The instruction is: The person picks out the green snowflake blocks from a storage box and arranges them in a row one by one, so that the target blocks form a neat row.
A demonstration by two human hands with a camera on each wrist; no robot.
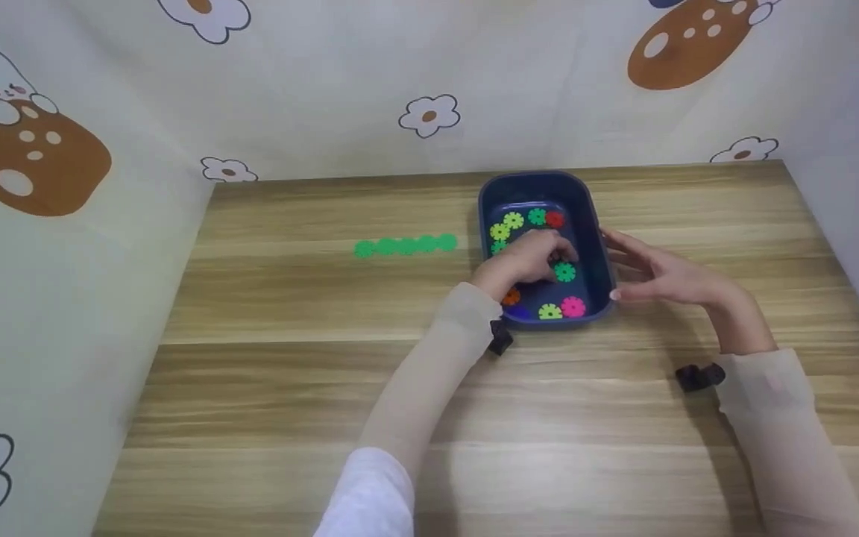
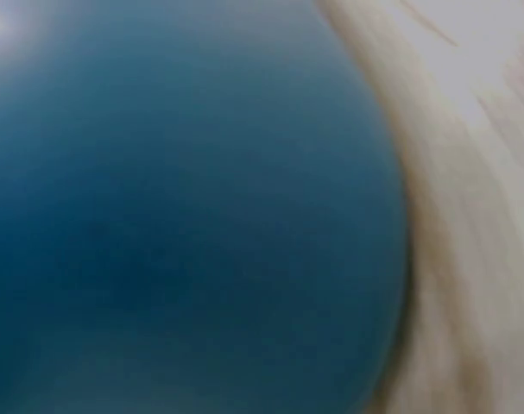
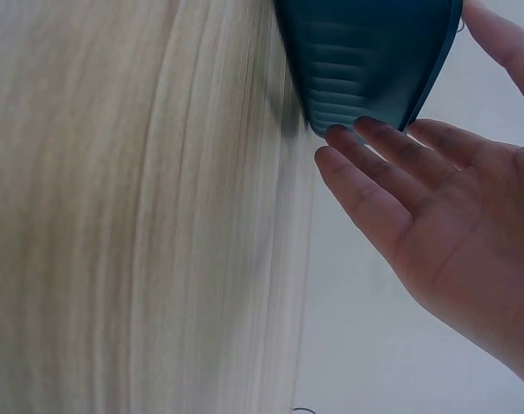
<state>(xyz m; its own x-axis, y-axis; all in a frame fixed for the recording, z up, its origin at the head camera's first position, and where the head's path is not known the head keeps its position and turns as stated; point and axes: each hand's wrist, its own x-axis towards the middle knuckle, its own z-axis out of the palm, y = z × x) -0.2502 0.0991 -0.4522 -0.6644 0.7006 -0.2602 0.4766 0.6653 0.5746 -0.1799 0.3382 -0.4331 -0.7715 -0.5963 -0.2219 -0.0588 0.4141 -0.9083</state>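
Note:
A dark blue tray (image 1: 602, 294) holds several small toothed discs, among them a green disc (image 1: 564, 272), a pink disc (image 1: 573, 306) and a red disc (image 1: 554, 219). My left hand (image 1: 525, 261) reaches down inside the tray with bent fingers; whether it pinches a disc is hidden. In the left wrist view the tray's wall (image 2: 201, 207) fills most of the picture, blurred. My right hand (image 1: 668, 277) is at the tray's right side, fingers extended, fingertips at the wall. The right wrist view shows this hand (image 3: 451, 216) with straight fingers beside the tray (image 3: 356, 60).
Left of the tray, a row of several green discs (image 1: 406, 246) lies joined on the wooden table (image 1: 288, 395). A patterned cloth (image 1: 325, 89) stands behind the table and along its left side, with a pale wall (image 1: 847, 149) at the right.

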